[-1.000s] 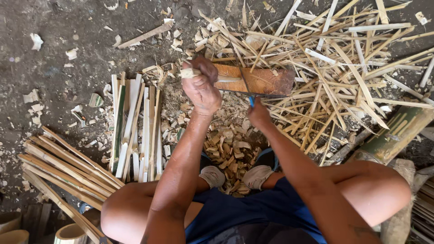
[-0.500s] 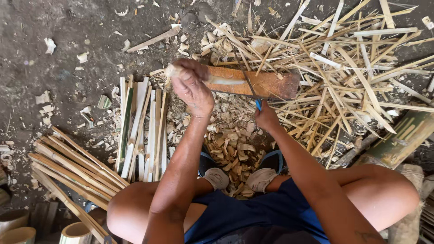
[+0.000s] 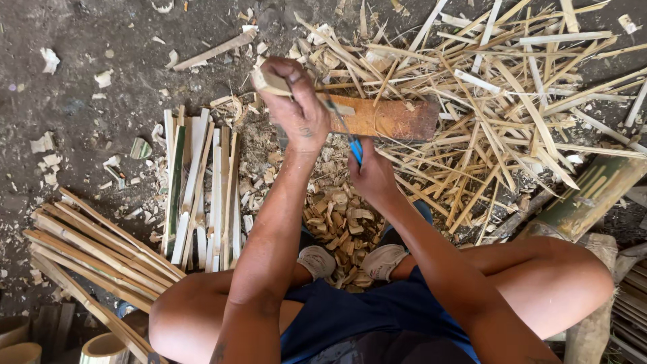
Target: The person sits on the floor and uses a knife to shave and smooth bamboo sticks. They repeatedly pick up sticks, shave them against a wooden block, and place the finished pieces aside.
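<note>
1. The left hand (image 3: 296, 111) is clenched around a bamboo strip (image 3: 269, 82), above the dirt floor (image 3: 101, 40).
2. The right hand (image 3: 371, 172) grips a blue-handled knife (image 3: 355, 149).
3. The strip looks stiff, light and splintery; hold it mid-length.

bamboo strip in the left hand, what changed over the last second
The left hand drew the bamboo strip further along the blade of the knife, its fist turning more over the strip. The right hand kept its grip on the blue handle. The split slats and the chip pile lie as before.
</note>
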